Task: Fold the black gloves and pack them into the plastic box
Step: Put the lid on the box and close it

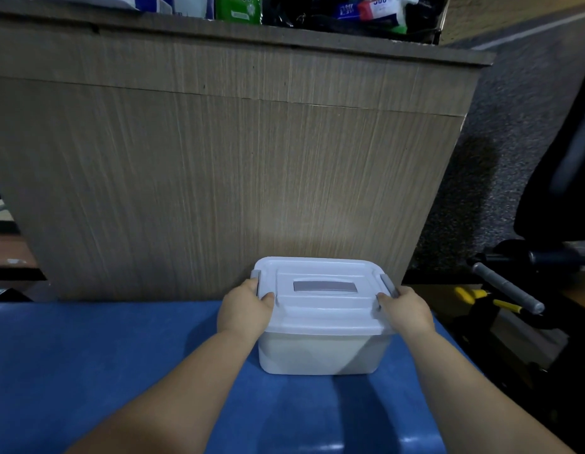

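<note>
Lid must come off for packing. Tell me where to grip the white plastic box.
Grip the grey left latch and grey right latch at the ends of the white plastic box, one from each side: they seem to clamp the flat lid; left hand and right hand sit there, thumbs on top.

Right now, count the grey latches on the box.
2, at opposite ends of the plastic box: left latch at the left hand, right latch at the right hand. None appear hidden.

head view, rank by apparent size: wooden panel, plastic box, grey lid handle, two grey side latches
1. wooden panel
2. plastic box
3. grey lid handle
4. left latch and right latch: alike, partly covered, so tied
</note>
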